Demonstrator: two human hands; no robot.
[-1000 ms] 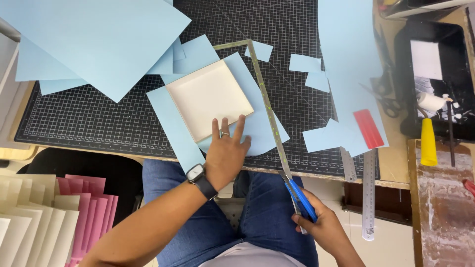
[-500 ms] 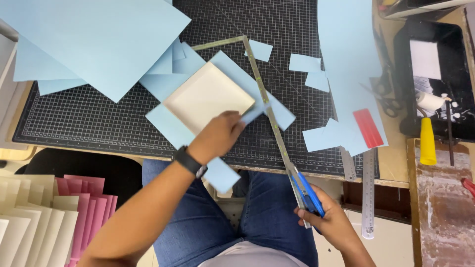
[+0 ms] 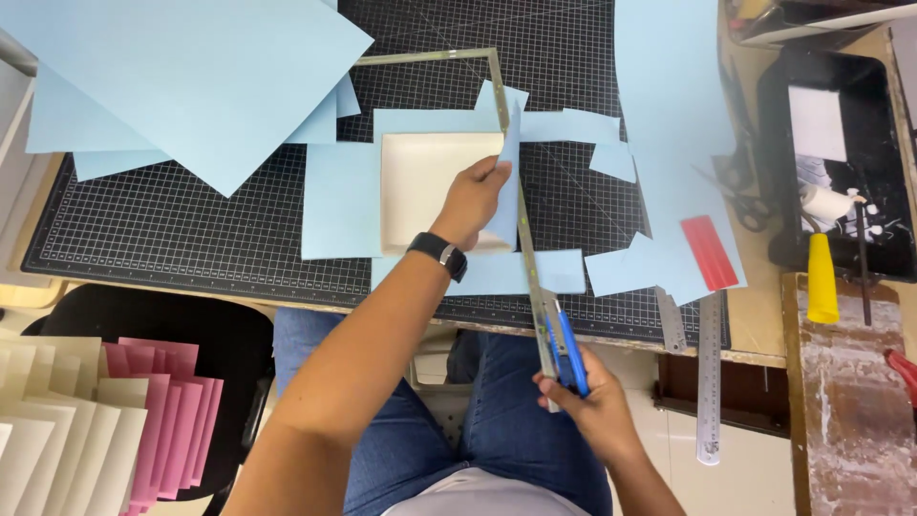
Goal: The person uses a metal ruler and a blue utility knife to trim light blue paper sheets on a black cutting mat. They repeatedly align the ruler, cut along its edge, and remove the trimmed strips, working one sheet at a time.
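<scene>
While the left hand [image 3: 475, 196] pinches up the right flap of the light blue sheet [image 3: 342, 201], its fingers [image 3: 497, 170] are closed narrow on that flap's edge, lifting it against the side of the cream square tray [image 3: 430, 177], apparently to crease the paper along the tray wall. Tray sits centred on the sheet, on the black grid cutting mat [image 3: 172, 239] in the middle of the counter [image 3: 764, 315], so flaps stick out on each side. Right hand [image 3: 592, 406] hangs off the near counter edge, above the lap, fingers wrapped around a blue utility knife [image 3: 570, 355]; knife held low and away from the paper, likely parked while the other hand folds. Metal L-square [image 3: 506, 105] lies just right of the tray, long arm running toward the near edge, close to the lifted flap as a straight guide. Blue offcuts [image 3: 611, 158] scattered right of it. Large blue sheets [image 3: 191, 86] overlap the far left corner of the mat. Steel ruler [image 3: 708, 382] overhangs the near edge at right; red card [image 3: 709, 251] lies on blue paper there. Black bin [image 3: 831, 162] sits at the far right corner. Cream and pink folded stacks [image 3: 95, 430] are below left, off the counter.
</scene>
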